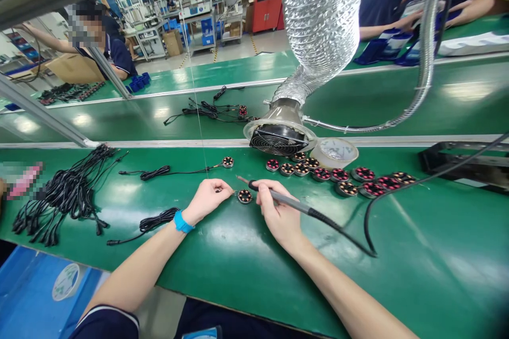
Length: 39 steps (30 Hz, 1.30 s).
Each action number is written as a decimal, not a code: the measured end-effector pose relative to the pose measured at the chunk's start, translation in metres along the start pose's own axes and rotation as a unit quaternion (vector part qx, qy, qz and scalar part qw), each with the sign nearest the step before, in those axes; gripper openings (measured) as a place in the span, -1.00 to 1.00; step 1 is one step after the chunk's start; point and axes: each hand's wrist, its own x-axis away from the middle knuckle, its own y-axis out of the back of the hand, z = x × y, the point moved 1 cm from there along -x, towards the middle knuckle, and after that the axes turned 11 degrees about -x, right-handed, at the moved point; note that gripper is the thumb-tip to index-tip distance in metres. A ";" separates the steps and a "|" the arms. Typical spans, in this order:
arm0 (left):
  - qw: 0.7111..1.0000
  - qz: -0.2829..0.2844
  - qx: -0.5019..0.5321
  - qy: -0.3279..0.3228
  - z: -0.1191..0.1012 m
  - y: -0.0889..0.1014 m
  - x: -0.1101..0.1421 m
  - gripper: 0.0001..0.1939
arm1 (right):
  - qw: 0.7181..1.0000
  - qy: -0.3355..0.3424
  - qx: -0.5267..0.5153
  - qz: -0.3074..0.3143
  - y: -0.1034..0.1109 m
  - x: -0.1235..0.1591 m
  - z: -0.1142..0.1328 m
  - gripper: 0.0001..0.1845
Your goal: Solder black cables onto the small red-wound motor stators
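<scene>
— What does the right hand (278, 212) hold at the green counter (417, 254)?

— Its grip is closed around a soldering iron (274, 196), tip pointing up and left, black cord trailing off to the right.

— And the left hand (209, 198)?

— Its grip is narrow, fingertips pinched on a thin wire end just beside a small round coil disc (245, 196), which lies on the counter between the two hands.

— What surrounds them?

— A row of similar discs (345, 176) sits farther back to the right, below a fume fan (278, 137) on a silver duct (322, 21). A bundle of black cables (63, 196) lies well to the left, and one coiled cable (155, 221) rests near the left wrist's blue band (182, 221).
</scene>
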 end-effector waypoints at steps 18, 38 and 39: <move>0.996 -0.010 -0.049 -0.071 0.003 0.002 0.001 -0.86 | 0.993 0.062 0.014 0.099 -0.016 -0.004 -0.012 -0.56; 0.993 0.099 -0.064 -0.011 -0.008 0.012 0.005 -0.70 | 0.989 0.083 0.030 0.117 -0.021 0.000 -0.012 -0.61; 0.993 0.102 -0.055 -0.007 -0.008 0.012 0.005 -0.70 | 0.989 0.081 0.031 0.119 -0.021 0.001 -0.013 -0.61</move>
